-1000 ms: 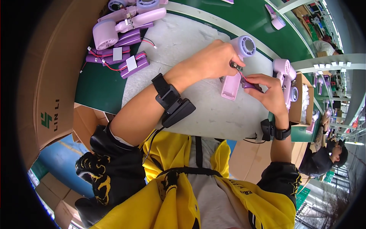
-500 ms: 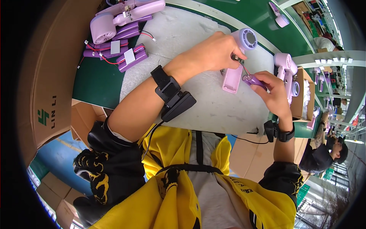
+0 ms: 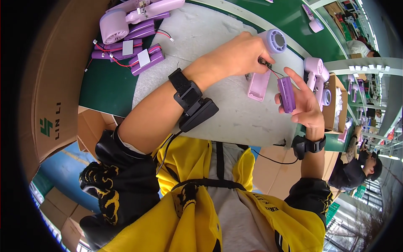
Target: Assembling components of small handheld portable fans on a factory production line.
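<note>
My left hand [image 3: 247,52] is closed at the neck of a pink handheld fan [image 3: 259,87], its round lavender head [image 3: 275,41] sticking out beyond my fingers. The fan's hollow handle lies open side up over the white foam sheet. At my fingertips a small green circuit board [image 3: 265,63] shows. From it, thin red and dark wires run to a purple battery pack [image 3: 287,95]. My right hand [image 3: 305,101] holds that pack between thumb and fingers, beside the handle, with the index finger stretched out. The grip under the pack is partly hidden.
Several purple battery packs [image 3: 147,61] with wires lie at the left, below more pink fans [image 3: 114,27]. Further fans [image 3: 315,69] and a cardboard box [image 3: 338,105] stand at right. A large carton [image 3: 54,84] borders the left side. A co-worker [image 3: 357,170] sits far right.
My right hand has turned and opened somewhat, swinging the battery pack from slanted to nearly upright in view. My left hand stays at the fan's neck.
</note>
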Demonstrator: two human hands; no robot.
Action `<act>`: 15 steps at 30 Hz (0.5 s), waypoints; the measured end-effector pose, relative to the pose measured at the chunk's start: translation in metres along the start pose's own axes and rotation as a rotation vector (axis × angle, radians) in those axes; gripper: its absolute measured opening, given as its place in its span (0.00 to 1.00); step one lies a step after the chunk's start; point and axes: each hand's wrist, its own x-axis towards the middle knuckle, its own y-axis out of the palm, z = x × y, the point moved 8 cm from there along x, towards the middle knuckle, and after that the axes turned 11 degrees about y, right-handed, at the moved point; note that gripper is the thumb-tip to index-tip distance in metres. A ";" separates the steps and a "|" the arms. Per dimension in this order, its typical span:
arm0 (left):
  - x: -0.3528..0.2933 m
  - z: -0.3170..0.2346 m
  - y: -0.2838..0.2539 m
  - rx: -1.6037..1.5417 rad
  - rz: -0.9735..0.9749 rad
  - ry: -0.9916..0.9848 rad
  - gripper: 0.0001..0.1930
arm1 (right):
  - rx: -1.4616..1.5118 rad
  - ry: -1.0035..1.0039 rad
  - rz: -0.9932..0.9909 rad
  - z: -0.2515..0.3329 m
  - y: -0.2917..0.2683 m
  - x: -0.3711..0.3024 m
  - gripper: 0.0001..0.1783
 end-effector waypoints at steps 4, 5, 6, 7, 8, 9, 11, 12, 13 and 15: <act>0.000 -0.002 0.000 0.014 0.000 0.012 0.15 | -0.098 0.017 -0.056 -0.005 -0.016 0.002 0.54; 0.001 -0.003 0.000 0.027 -0.005 0.031 0.15 | -0.134 0.034 -0.092 -0.006 -0.021 0.002 0.55; 0.001 -0.003 0.000 0.026 -0.005 0.031 0.15 | -0.134 0.035 -0.092 -0.006 -0.021 0.003 0.55; 0.001 -0.003 0.000 0.027 -0.009 0.036 0.15 | -0.139 0.010 -0.098 -0.004 -0.020 0.004 0.55; 0.001 -0.003 -0.001 0.027 -0.012 0.041 0.15 | -0.144 -0.014 -0.104 -0.001 -0.019 0.005 0.54; 0.001 -0.004 -0.001 0.027 -0.016 0.047 0.15 | -0.149 -0.039 -0.110 0.001 -0.018 0.005 0.54; 0.001 -0.003 0.000 0.024 -0.023 0.045 0.15 | -0.192 -0.042 -0.130 0.003 -0.019 0.005 0.52; 0.000 -0.004 -0.001 0.023 -0.032 0.043 0.15 | -0.235 -0.047 -0.148 0.005 -0.020 0.005 0.51; 0.000 -0.005 -0.002 0.021 -0.040 0.041 0.15 | -0.279 -0.051 -0.166 0.006 -0.021 0.005 0.50; -0.001 -0.005 -0.002 0.026 -0.040 0.029 0.15 | -0.328 -0.040 -0.178 0.005 -0.019 0.007 0.49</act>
